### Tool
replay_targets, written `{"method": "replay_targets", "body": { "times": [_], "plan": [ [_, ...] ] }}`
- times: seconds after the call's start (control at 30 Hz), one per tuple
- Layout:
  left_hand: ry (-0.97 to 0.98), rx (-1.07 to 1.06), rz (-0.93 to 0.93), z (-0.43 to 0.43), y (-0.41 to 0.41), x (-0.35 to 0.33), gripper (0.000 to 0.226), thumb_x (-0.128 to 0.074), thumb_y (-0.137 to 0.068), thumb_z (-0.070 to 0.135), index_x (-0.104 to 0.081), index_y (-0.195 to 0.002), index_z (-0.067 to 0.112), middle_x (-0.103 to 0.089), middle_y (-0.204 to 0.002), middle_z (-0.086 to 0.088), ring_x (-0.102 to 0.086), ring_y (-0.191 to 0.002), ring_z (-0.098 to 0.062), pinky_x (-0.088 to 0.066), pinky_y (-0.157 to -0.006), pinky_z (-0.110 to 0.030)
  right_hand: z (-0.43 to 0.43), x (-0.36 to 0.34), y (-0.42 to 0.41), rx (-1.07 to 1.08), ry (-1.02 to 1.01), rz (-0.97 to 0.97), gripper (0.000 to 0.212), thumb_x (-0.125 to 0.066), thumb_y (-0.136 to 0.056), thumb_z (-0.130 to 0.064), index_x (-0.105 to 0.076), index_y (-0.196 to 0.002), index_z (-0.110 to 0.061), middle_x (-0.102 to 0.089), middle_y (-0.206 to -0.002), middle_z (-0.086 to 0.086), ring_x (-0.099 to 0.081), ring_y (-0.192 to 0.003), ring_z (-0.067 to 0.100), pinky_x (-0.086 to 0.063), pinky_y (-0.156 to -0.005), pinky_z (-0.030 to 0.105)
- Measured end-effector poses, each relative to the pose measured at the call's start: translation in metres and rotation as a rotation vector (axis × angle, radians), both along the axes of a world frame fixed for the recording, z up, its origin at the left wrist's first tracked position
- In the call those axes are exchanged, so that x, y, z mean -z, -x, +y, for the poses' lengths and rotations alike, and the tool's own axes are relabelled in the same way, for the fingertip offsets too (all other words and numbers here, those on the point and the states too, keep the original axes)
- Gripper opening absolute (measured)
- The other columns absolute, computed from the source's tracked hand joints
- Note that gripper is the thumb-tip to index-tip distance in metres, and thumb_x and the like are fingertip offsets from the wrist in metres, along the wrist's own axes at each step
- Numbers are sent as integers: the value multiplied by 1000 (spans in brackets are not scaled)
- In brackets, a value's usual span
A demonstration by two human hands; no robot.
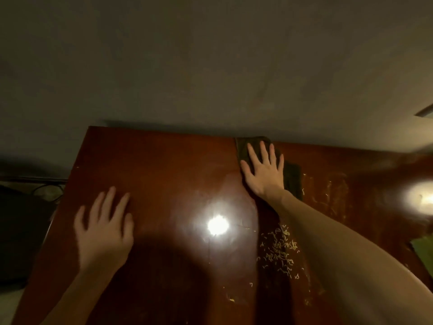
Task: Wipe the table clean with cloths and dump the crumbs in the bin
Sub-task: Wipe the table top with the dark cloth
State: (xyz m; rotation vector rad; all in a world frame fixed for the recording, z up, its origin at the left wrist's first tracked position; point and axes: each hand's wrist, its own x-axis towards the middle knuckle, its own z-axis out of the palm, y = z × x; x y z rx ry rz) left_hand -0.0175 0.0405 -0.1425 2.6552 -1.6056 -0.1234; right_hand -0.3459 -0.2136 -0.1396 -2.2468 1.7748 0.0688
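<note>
A glossy reddish-brown table (pixel 164 165) fills the lower view. My right hand (pixel 263 168) presses flat, fingers spread, on a dark green cloth (pixel 293 177) at the table's far edge, against the wall. My left hand (pixel 104 227) rests flat with spread fingers on the bare left part of the tabletop, holding nothing. A patch of pale crumbs (pixel 280 250) lies on the table under my right forearm, nearer to me than the cloth. Thinner streaks of crumbs (pixel 330 195) lie to the right of the cloth. No bin is in view.
A grey wall (pixel 210 66) rises right behind the table. Dark objects and cables (pixel 25 221) sit off the table's left edge. A light green thing (pixel 424 250) shows at the right edge. Lamp glare (pixel 218 225) reflects off the tabletop.
</note>
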Motion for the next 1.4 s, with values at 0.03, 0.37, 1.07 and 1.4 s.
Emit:
{"method": "replay_targets", "body": {
  "times": [0.03,0.37,1.07,1.4],
  "plan": [
    [39,71,1,-9,12,-2,60,-32,-102,51,-42,-158,32,-30,-171,1,-24,-158,-21,-13,-126,-52,6,1,-16,-37,8,-9,66,-18,-104,-67,-6,-165,-44,6,-175,-2,17,-159,25,13,-126,55],
    [159,229,137,-112,156,1,56,-36,-103,40,-43,-158,27,-36,-168,-4,-27,-157,-23,-20,-127,-49,14,4,-38,-307,51,-54,66,-24,-102,-70,-13,-163,-47,-4,-175,-5,7,-161,22,9,-127,50],
    [177,147,180,-116,165,9,61,-39,-100,48,-45,-156,23,-38,-166,-4,-27,-156,-21,-21,-125,-48,-55,-4,33,-532,34,26,61,-23,-107,-60,-13,-165,-42,-7,-175,-6,1,-161,18,-2,-129,47],
    [170,118,192,-116,169,3,62,-39,-101,47,-44,-158,23,-36,-167,-4,-25,-157,-21,-18,-126,-47,-50,-20,168,-788,18,213,60,-17,-111,-55,5,-165,-39,6,-174,-3,12,-160,23,-5,-128,53]
  ]
}}
